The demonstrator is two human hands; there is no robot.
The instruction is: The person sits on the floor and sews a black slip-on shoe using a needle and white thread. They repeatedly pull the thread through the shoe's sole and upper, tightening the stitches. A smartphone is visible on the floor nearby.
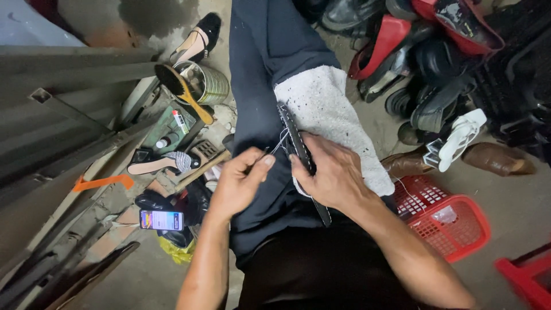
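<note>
A worn concrete floor (143,275) fills the view, crowded with cobbler's clutter around a seated person whose dark-trousered leg stretches up the middle. Over the thigh lies one white towel (327,115), and on it rests a dark shoe sole (298,152), seen edge-on; its lower end is hidden behind the right hand, so its full shape is hard to make out. The right hand (333,175) is curled around the sole, pressing it against the towel. The left hand (241,183) is closed in a pinch on a thin dark tool (261,156), probably an awl or needle, though it is too small to tell. Pale thread (281,140) runs between the tool and the sole.

To the left stand one metal tin (209,83), one wooden brush (183,92) laid across it, one lit phone (161,220), one wooden-handled hammer (201,170) and one orange strap (103,182). Two loose high-heeled shoes show there. To the right sits one red plastic basket (453,221), a heap of dark and red shoes (425,51) too tangled to count, and a red stool (531,278) cut off by the frame's corner.
</note>
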